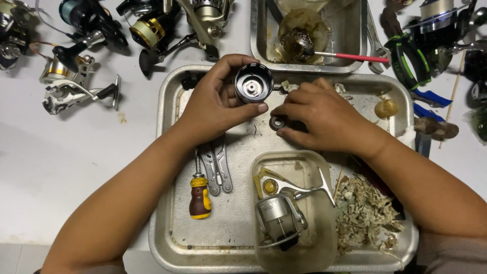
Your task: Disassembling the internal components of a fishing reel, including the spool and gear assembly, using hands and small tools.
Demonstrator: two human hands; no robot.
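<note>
Yellow-handled screwdriver (200, 196), folding pliers (217, 170), reel body in plastic tub (280, 219), red-handled brush (350, 56), crumpled paper scraps (366, 213)

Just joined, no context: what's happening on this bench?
A person is working over a metal tray with fishing reel parts. The left hand holds a black spool up, open end toward the camera. The right hand pinches a small dark ring-shaped part on the tray. In the tray lie a yellow-handled screwdriver, pliers, and a clear tub with a silver reel body. More reels sit on the table.
</note>
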